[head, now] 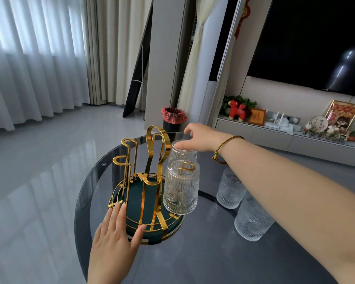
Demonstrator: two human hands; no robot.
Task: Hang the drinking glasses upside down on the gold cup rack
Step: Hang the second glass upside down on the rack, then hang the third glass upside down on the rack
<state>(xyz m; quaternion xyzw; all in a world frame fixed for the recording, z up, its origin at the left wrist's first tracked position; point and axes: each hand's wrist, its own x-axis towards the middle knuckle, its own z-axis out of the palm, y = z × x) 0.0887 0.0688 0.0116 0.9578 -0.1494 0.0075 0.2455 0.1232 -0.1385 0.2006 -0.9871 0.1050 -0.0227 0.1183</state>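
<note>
Left hand [115, 232]: our fingers spread flat, steadying the gold cup rack [146, 187] by its green base.
Right hand [199, 138]: fingertips pinching the far upturned glass [182, 150]; we should lower it squarely over its prong.
Waiting: two ribbed glasses [242, 203] upright on the table, right.

A large dark television [314, 37] fills the wall. Below it runs a pale low cabinet [275, 134] carrying a red toy horse [237, 111] and framed pictures [341, 113]. Left of the television stands a black bin with a red liner [173, 117] on the glossy grey floor [39, 181]. Farther left, sheer white curtains [33, 58] glow with daylight.
</note>
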